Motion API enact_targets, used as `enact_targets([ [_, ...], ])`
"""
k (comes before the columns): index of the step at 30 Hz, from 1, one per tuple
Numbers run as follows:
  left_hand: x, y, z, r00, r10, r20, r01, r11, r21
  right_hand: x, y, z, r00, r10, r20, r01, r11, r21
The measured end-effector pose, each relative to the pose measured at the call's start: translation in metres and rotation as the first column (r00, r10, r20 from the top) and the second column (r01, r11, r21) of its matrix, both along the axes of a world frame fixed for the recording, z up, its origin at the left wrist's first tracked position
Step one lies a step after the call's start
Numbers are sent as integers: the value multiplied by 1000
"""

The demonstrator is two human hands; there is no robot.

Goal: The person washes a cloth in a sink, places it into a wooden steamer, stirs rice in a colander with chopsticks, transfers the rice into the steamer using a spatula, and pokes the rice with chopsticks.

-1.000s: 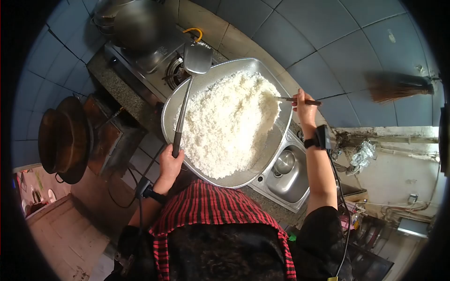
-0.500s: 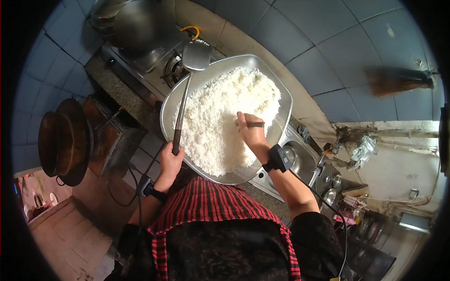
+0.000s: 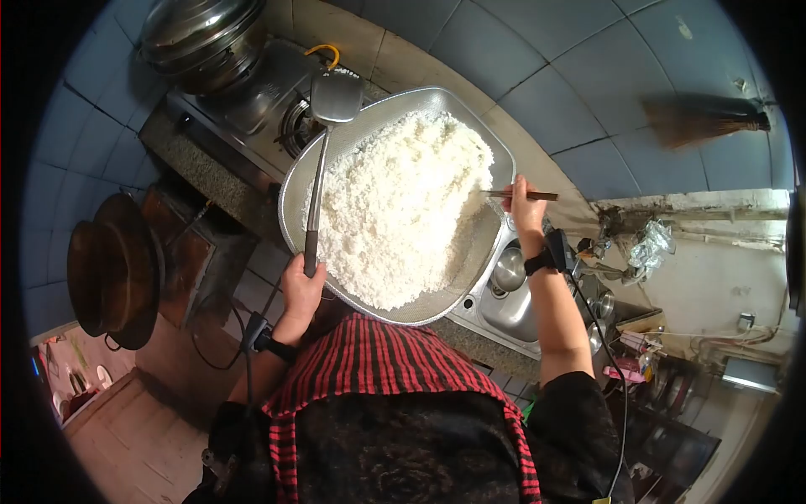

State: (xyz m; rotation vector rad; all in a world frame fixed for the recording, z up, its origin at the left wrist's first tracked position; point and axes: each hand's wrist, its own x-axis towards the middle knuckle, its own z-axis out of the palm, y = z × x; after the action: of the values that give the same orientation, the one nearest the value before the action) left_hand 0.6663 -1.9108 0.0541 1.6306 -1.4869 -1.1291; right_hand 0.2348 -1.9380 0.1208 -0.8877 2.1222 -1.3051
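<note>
A large metal basin with a perforated-looking wall (image 3: 292, 186) holds a heap of white cooked rice (image 3: 395, 210). At its near left rim my left hand (image 3: 302, 286) is closed on the edge, touching the dark handle end of a long wok spatula (image 3: 315, 197). The spatula lies across the basin's left side, its wide blade over the far rim. My right hand (image 3: 526, 210) is past the basin's right rim, closed around brown chopsticks (image 3: 541, 196). Their tips point left, towards the rice.
A steel sink (image 3: 512, 315) lies under the basin's right side. Beyond it at the left are a gas burner (image 3: 298, 126) and a lidded steel pot (image 3: 201, 42). A large wok (image 3: 113, 273) stands far left, and a brush (image 3: 709, 122) hangs on the tiled wall.
My right hand has moved right, from over the rice to past the basin's rim, with the chopsticks. My left hand stays at the near left rim. The bare patch at the rice's right looks wider.
</note>
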Motion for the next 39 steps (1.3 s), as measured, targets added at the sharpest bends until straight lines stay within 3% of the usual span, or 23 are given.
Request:
enact_targets([
  [4,-1,-2,7,999,-14,39,13,1000,21,48,7,-31,972,12,235,-31,997,77],
  [9,0,-4,9,998,-24,65,23,1000,7,137,14,-15,959,168,229,-189,980,70],
  [12,0,-3,9,999,-31,27,30,1000,7,161,17,24,955,268,125,-289,933,215],
  [15,3,-3,0,999,-31,-17,31,999,-17,146,30,53,960,230,157,-249,962,112],
  [18,7,-3,-14,999,-33,-32,33,999,8,106,50,66,993,113,33,-116,987,108],
  [23,5,-5,-6,999,-45,-23,46,998,45,64,93,25,999,-6,-52,19,968,250],
  [27,4,-6,-5,999,-44,-11,44,997,70,86,100,6,970,-136,202,106,983,153],
  [35,2,-9,1,997,-57,58,58,998,-8,140,60,-26,952,-7,307,-24,995,99],
  [39,4,-8,-6,998,-53,14,52,997,57,163,34,12,951,60,304,-91,992,87],
])
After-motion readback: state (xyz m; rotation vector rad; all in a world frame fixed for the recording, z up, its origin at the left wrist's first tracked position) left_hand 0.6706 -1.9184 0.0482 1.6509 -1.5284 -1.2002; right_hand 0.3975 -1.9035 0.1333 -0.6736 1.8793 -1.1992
